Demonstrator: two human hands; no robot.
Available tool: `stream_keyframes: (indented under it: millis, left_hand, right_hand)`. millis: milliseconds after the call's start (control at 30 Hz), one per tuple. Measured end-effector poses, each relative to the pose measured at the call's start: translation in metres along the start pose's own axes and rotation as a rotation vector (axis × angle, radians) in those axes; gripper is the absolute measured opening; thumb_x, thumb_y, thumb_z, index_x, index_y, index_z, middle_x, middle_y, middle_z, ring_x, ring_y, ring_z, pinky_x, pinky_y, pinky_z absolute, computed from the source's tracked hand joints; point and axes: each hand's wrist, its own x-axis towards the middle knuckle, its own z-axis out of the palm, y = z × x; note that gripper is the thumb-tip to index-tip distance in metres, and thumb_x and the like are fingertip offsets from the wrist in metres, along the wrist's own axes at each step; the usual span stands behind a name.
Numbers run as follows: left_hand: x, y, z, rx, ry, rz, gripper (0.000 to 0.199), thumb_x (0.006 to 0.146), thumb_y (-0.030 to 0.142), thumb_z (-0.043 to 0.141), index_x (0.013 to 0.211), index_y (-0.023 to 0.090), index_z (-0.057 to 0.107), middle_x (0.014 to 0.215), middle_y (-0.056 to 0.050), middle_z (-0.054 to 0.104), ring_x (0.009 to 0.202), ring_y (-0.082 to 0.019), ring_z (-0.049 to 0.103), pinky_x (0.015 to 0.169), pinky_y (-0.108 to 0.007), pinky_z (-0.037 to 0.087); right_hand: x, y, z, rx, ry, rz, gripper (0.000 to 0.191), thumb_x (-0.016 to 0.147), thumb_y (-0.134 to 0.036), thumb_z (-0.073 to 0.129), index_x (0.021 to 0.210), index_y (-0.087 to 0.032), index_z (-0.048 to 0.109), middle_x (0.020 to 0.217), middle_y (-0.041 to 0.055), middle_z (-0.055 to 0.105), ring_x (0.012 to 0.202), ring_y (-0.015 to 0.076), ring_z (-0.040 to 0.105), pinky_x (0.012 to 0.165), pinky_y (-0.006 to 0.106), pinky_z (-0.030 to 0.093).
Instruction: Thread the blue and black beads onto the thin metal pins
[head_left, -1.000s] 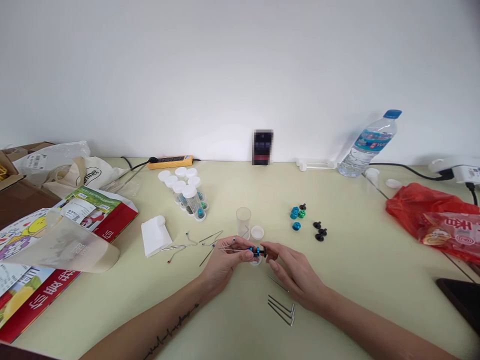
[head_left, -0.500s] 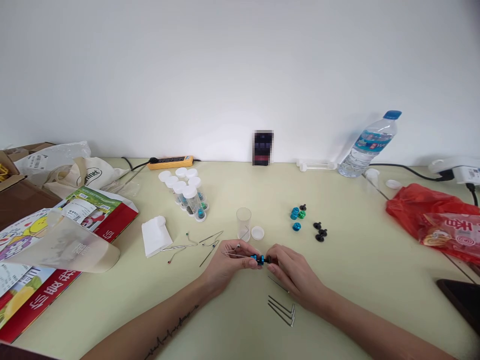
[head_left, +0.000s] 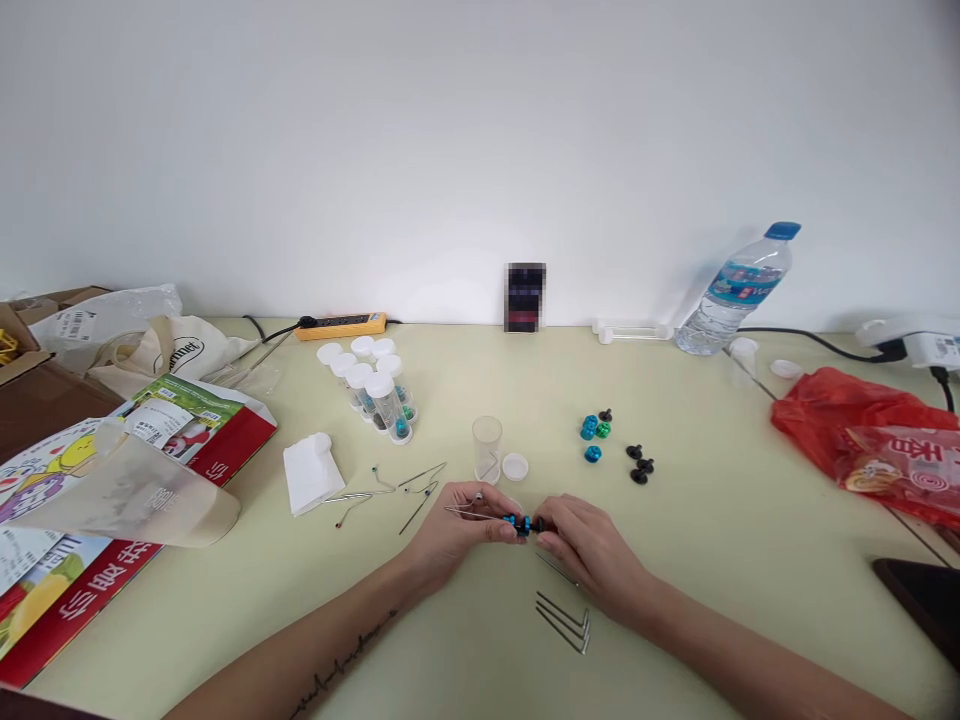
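The left hand (head_left: 463, 525) gripped the blue part (head_left: 517, 523) and thin wires (head_left: 469, 513) between thumb and fingers, while the right hand (head_left: 585, 545) pinched the black part (head_left: 538, 524) at its right end. Just beyond the grip stood the open tube (head_left: 487, 448), with the lid (head_left: 515, 467) beside it; bent rods (head_left: 562, 620) lay nearer the person.

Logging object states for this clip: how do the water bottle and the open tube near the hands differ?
The bottle is larger; the tube is much smaller.
The bottle wears a blue cap, while the tube is open, a white lid lying beside it.
The bottle has a printed label; the tube shows none.
Both are see-through.
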Motion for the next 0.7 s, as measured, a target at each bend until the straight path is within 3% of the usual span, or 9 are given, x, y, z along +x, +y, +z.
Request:
stream_keyframes:
  millis: [167,367,533,700]
  left_hand:
    - [0.0018,0.0033,-0.0015,0.008,-0.009,0.022,0.019,0.062,0.019,0.075,0.079,0.014,0.068,0.078,-0.007,0.068,0.074,-0.016,0.061,0.078,-0.031,0.045]
    - [0.0017,0.0014,0.0024,-0.011,-0.014,0.004,0.026,0.060,0.018,0.076,0.084,0.015,0.068,0.078,-0.006,0.067,0.072,-0.018,0.062,0.077,-0.035,0.047]
    - [0.0035,-0.0004,0.0017,-0.035,0.004,0.030,0.023,0.061,0.020,0.076,0.082,0.014,0.069,0.081,-0.007,0.068,0.077,-0.020,0.063,0.080,-0.037,0.047]
    - [0.0066,0.0002,-0.0030,-0.066,0.022,0.061,0.021,0.065,0.021,0.074,0.084,0.013,0.068,0.082,-0.007,0.068,0.077,-0.018,0.063,0.082,-0.035,0.046]
  right_hand:
    - [0.0006,-0.0008,0.0005,0.047,0.021,0.028,0.015,0.095,-0.030,0.034,0.091,-0.020,0.046,0.077,0.0024,0.056,0.066,0.0141,0.048,0.059,0.025,0.038]
    - [0.0014,0.0000,-0.0025,0.048,0.004,0.022,0.042,0.096,-0.045,0.020,0.076,-0.020,0.047,0.067,0.0014,0.053,0.062,0.0146,0.047,0.059,0.027,0.037]
    - [-0.0011,0.0002,-0.0049,0.148,0.081,0.071,0.046,0.095,-0.050,0.015,0.098,-0.021,0.050,0.077,0.0030,0.057,0.067,0.0150,0.051,0.063,0.027,0.040]
    - [0.0011,0.0016,-0.0074,0.149,0.110,0.047,0.037,0.097,-0.040,0.019,0.106,-0.022,0.050,0.087,0.0042,0.059,0.071,0.0141,0.054,0.067,0.027,0.043]
